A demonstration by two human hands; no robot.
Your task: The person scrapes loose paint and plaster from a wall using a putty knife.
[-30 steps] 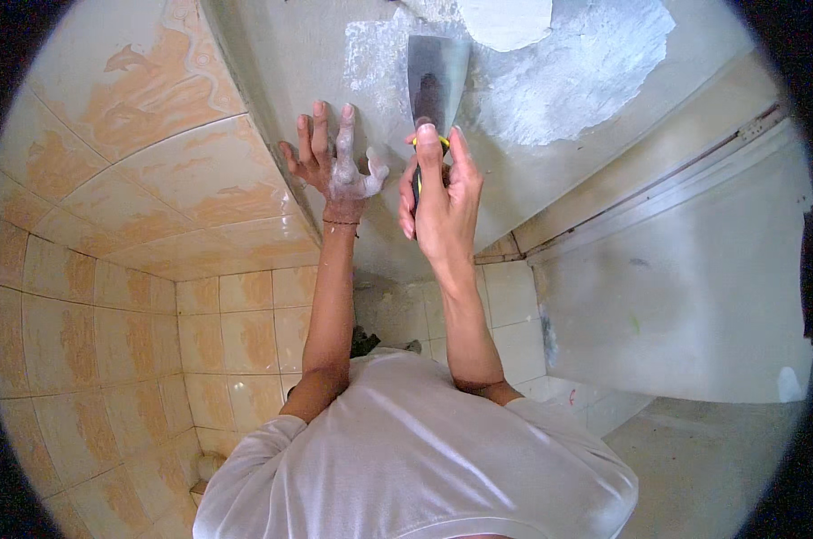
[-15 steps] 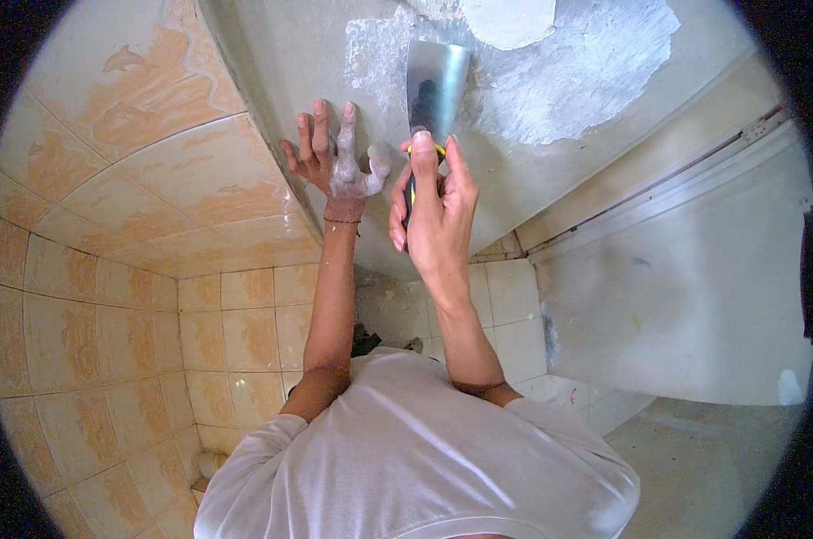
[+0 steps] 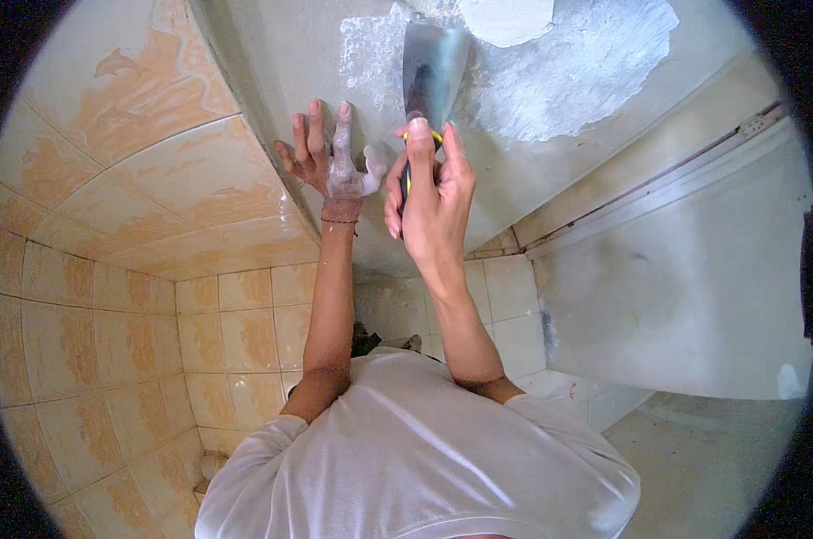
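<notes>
My right hand [image 3: 433, 193] grips the black-and-yellow handle of a putty knife [image 3: 435, 76], thumb along its neck. The wide metal blade points away from me, its far edge at a whitish rough patch [image 3: 568, 76] on the grey wall [image 3: 505, 171]. Whether the blade touches the surface is hard to tell. To its left, my left hand [image 3: 334, 166] is spread against the same wall, fingers apart and holding nothing. White dust or putty coats its index finger and thumb. A smooth white patch [image 3: 507, 16] lies just beyond the blade, at the top edge.
Tiled wall [image 3: 146, 189] with orange-and-cream patterns meets the grey wall along an edge left of my left hand. A pale door-like panel [image 3: 667, 278] with a frame [image 3: 658, 180] stands at right. Below it is grey floor [image 3: 694, 458].
The putty knife and my right hand have shifted slightly farther up the wall. My left hand stays spread in nearly the same place.
</notes>
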